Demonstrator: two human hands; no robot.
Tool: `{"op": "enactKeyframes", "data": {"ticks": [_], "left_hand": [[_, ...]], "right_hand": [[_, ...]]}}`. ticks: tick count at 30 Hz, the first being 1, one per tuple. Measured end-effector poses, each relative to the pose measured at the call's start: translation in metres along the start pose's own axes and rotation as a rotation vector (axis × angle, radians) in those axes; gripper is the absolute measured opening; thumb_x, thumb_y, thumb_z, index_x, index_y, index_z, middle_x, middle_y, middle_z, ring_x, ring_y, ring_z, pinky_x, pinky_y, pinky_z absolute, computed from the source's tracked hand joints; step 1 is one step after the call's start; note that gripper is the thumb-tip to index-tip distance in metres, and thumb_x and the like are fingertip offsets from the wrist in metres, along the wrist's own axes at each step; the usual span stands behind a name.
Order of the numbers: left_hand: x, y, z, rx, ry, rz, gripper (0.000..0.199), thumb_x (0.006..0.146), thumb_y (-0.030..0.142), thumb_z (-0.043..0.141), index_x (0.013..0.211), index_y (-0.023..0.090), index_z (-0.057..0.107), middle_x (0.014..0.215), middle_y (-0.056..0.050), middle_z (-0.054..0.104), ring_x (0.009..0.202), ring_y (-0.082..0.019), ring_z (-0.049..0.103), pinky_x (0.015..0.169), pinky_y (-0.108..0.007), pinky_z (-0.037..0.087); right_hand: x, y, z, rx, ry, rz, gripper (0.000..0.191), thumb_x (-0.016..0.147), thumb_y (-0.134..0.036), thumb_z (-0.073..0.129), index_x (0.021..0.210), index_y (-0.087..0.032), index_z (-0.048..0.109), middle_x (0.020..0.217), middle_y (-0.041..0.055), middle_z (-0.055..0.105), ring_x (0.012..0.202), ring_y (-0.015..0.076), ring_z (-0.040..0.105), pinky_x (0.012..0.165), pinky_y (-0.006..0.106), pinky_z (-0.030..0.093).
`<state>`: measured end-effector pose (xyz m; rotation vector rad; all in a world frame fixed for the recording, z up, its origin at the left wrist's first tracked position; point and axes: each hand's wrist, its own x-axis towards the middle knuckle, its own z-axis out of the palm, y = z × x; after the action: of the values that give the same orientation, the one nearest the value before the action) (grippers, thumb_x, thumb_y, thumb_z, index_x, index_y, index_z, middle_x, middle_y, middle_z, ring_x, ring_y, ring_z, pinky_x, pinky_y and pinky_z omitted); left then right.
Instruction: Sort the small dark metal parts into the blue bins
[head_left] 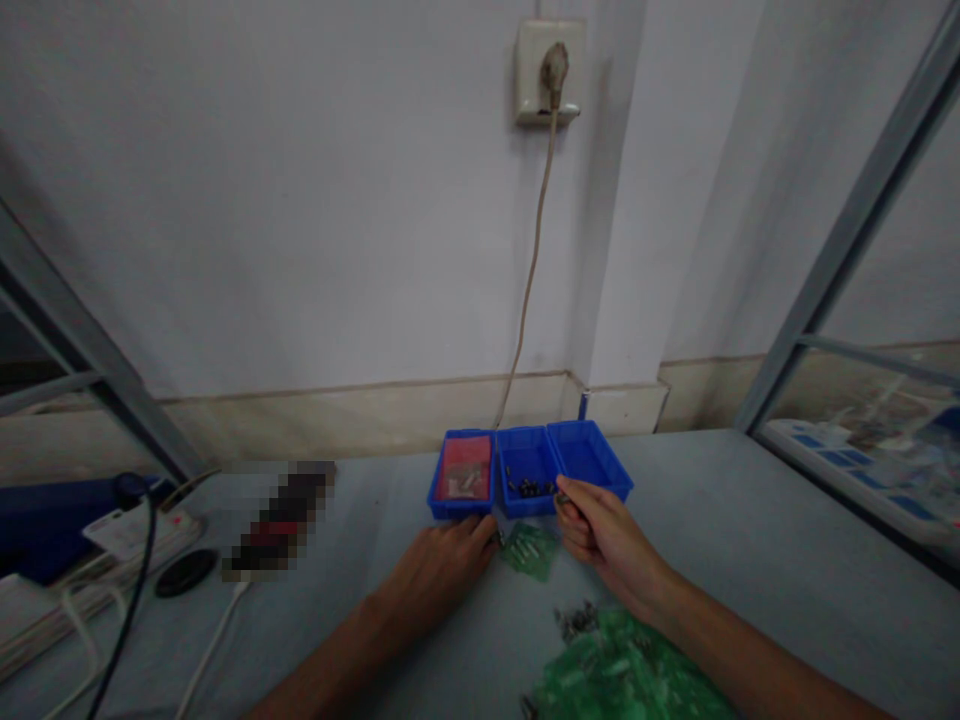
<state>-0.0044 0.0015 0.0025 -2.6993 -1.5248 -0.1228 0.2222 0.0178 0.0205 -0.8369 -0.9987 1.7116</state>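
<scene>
My right hand (604,535) is closed in a pinch at the front of the middle blue bin, with a small metal part (561,498) just showing at its fingertips. Dark small metal pieces (531,488) lie in that bin. My left hand (456,552) rests low on the table in front of the left bin, its fingers curled together. At its fingertips is a tiny dark piece, too small to name. Between both hands lies a small green plastic bag (531,552) with slim light pieces in or on it.
A blue bin (433,498) holds a red sheet and a clear packet; another blue bin (589,455) stands right. A heap of green bags (630,670) and loose metal pieces (576,620) lie near my right forearm. Cables, a power strip and a black disc (186,572) are left.
</scene>
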Motion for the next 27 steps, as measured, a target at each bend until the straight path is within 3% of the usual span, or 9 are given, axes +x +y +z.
{"op": "enactKeyframes", "data": {"ticks": [5, 10, 15, 20, 22, 27], "left_hand": [[0.0007, 0.0004, -0.0017, -0.009, -0.003, 0.006, 0.019, 0.105, 0.029, 0.041, 0.116, 0.024, 0.054, 0.106, -0.005, 0.071, 0.089, -0.023, 0.071, 0.072, -0.032, 0.058], [-0.0002, -0.0007, -0.0011, -0.012, 0.000, 0.008, 0.019, 0.105, 0.030, 0.039, 0.114, 0.024, 0.054, 0.104, -0.004, 0.070, 0.088, -0.024, 0.071, 0.071, -0.035, 0.059], [-0.0003, -0.0027, 0.0030, -0.015, 0.016, 0.012, 0.021, 0.105, 0.031, 0.038, 0.117, 0.025, 0.053, 0.105, -0.004, 0.071, 0.089, -0.024, 0.071, 0.072, -0.035, 0.058], [0.0004, -0.0026, 0.0038, -0.041, 0.024, 0.002, 0.020, 0.105, 0.032, 0.039, 0.119, 0.027, 0.053, 0.107, -0.003, 0.070, 0.090, -0.023, 0.071, 0.071, -0.032, 0.058], [0.0002, -0.0022, 0.0035, -0.039, 0.019, 0.000, 0.020, 0.105, 0.032, 0.040, 0.119, 0.026, 0.053, 0.106, -0.003, 0.071, 0.089, -0.023, 0.071, 0.070, -0.032, 0.057], [-0.0001, -0.0019, 0.0022, -0.036, 0.018, 0.009, 0.019, 0.105, 0.031, 0.041, 0.118, 0.025, 0.053, 0.105, -0.003, 0.071, 0.089, -0.022, 0.071, 0.070, -0.031, 0.057]], "right_hand": [[-0.0013, -0.0007, 0.0021, -0.028, 0.014, -0.055, 0.041, 0.084, -0.054, 0.070, 0.073, -0.019, 0.052, 0.060, -0.0070, 0.042, 0.043, 0.0047, 0.022, 0.037, 0.021, 0.017], [-0.0012, 0.0013, 0.0003, -0.291, 0.000, -0.210, 0.038, 0.091, -0.056, 0.061, 0.079, -0.020, 0.055, 0.059, -0.0061, 0.047, 0.041, 0.0072, 0.036, 0.036, 0.020, 0.028], [-0.0007, 0.0042, -0.0028, -0.488, 0.001, -0.288, 0.029, 0.088, -0.049, 0.068, 0.089, -0.022, 0.056, 0.060, -0.0058, 0.053, 0.043, 0.0100, 0.042, 0.036, 0.020, 0.031], [-0.0042, 0.0040, -0.0008, -0.665, 0.046, -0.426, 0.019, 0.083, -0.034, 0.076, 0.086, -0.022, 0.061, 0.076, -0.0017, 0.057, 0.067, 0.0139, 0.055, 0.056, 0.023, 0.043], [-0.0056, 0.0033, 0.0002, -0.685, 0.027, -0.433, 0.017, 0.083, -0.031, 0.076, 0.086, -0.022, 0.062, 0.076, -0.0017, 0.057, 0.068, 0.0137, 0.055, 0.058, 0.024, 0.042], [-0.0036, 0.0025, -0.0013, -0.502, -0.042, -0.309, 0.025, 0.082, -0.039, 0.077, 0.089, -0.022, 0.061, 0.064, -0.0065, 0.050, 0.047, 0.0087, 0.043, 0.042, 0.021, 0.034]]}}
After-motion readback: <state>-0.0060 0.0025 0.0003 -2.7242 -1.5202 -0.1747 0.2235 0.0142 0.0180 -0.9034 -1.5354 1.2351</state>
